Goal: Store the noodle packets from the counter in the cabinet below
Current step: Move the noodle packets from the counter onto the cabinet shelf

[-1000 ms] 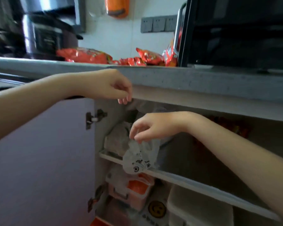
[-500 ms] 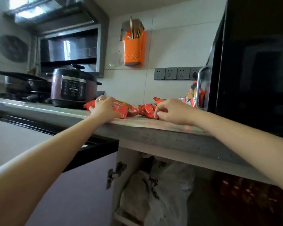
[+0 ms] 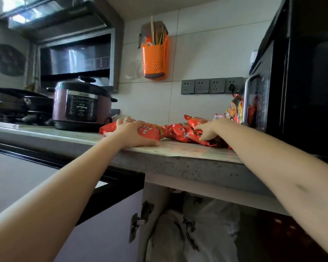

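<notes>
Several red noodle packets lie on the grey counter (image 3: 187,148). My left hand (image 3: 134,134) lies flat over the leftmost packet (image 3: 150,131), thumb at the counter edge. My right hand (image 3: 210,129) has its fingers curled on a packet (image 3: 195,122) in the middle pile. Another packet (image 3: 178,132) lies between my hands. One more packet (image 3: 234,109) leans upright against the black oven (image 3: 301,87) at the right. Below the counter the cabinet (image 3: 254,239) stands open, its purple door (image 3: 106,231) swung left.
A purple pressure cooker (image 3: 80,104) stands left of the packets, dark pans (image 3: 21,103) beyond it. White plastic bags (image 3: 203,231) fill the front of the cabinet's top shelf. An orange utensil holder (image 3: 155,59) and sockets (image 3: 210,86) are on the wall.
The view rose from inside the cabinet to the counter. Both hands left the cabinet opening and the white bag, and now rest on packets on the counter.
</notes>
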`<state>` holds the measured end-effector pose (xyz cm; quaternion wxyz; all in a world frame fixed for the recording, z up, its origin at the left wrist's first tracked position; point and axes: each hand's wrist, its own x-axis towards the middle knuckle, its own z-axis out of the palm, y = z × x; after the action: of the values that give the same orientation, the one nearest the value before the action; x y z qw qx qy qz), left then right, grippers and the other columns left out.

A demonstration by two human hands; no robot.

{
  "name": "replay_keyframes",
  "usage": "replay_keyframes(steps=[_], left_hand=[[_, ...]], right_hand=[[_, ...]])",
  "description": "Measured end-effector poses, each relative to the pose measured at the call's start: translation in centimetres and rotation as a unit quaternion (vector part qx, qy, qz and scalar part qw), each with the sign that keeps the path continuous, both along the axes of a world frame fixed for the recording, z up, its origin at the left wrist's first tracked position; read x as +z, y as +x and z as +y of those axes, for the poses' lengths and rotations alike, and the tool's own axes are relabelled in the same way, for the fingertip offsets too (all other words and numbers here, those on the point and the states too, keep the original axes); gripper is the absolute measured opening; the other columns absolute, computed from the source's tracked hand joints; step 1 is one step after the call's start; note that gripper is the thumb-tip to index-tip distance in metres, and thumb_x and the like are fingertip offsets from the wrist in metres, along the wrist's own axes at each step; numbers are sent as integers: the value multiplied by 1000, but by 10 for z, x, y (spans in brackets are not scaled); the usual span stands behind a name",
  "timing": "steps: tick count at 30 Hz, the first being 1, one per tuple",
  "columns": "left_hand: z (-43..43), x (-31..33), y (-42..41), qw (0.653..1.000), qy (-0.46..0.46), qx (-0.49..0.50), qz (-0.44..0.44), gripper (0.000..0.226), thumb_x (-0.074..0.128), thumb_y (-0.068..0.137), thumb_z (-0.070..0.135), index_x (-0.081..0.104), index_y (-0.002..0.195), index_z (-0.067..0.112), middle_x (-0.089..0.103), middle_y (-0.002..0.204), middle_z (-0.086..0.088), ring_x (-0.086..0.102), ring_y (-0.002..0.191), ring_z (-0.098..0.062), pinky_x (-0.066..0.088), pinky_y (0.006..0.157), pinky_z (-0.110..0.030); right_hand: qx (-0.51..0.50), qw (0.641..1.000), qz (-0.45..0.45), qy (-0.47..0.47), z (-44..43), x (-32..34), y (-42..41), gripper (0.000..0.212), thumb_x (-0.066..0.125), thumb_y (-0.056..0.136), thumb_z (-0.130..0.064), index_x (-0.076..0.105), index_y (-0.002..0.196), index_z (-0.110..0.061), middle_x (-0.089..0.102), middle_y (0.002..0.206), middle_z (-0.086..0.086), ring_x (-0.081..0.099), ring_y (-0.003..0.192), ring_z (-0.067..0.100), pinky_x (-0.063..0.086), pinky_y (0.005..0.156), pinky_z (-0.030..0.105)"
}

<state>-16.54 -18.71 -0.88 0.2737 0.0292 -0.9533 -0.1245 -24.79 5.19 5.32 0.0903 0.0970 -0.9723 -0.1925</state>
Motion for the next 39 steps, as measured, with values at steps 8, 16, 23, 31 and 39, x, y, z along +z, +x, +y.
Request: replay_keyframes(steps=[8, 16, 23, 31, 39], left_hand=[[0, -1, 4, 997, 41, -44, -50, 89, 65, 63, 72, 27, 139, 44, 15, 145, -3, 10, 136, -34, 18, 112, -54], [3, -5, 17, 995, 85, -38, 22, 66, 53, 60, 49, 48, 125, 40, 31, 137, -6, 18, 132, -30, 28, 108, -51], [18, -17, 41, 991, 82, -70, 75, 60, 38, 64, 46, 52, 122, 38, 41, 123, 0, 29, 125, -22, 36, 87, -40], [49, -21, 78, 963, 147, -210, 82, 76, 37, 57, 58, 52, 128, 36, 50, 125, -2, 38, 124, -25, 31, 107, -45], [104, -45, 118, 979, -46, -184, 80, 98, 60, 70, 66, 13, 147, 27, 24, 151, 3, 23, 140, -21, 26, 114, -44]], right_hand=[[67, 985, 157, -37, 14, -2, -1, 45, 71, 80, -19, 49, 119, -16, 60, 112, 6, 58, 99, 25, 45, 70, 33], [120, 872, 361, -308, 28, 1, 11, 23, 52, 82, 11, 55, 95, -8, 62, 96, 10, 59, 79, 26, 52, 70, 39], [310, 764, 463, -325, 0, -2, 71, 21, 47, 83, 9, 50, 97, -6, 58, 98, 8, 53, 89, 24, 49, 62, 37], [281, 696, 540, -381, -3, 3, 100, 16, 52, 84, 1, 53, 99, -6, 58, 94, 9, 56, 75, 24, 39, 48, 29], [444, 746, 483, -118, 13, -16, 146, 26, 62, 78, 3, 59, 103, -6, 60, 91, 11, 61, 76, 26, 48, 44, 31]])
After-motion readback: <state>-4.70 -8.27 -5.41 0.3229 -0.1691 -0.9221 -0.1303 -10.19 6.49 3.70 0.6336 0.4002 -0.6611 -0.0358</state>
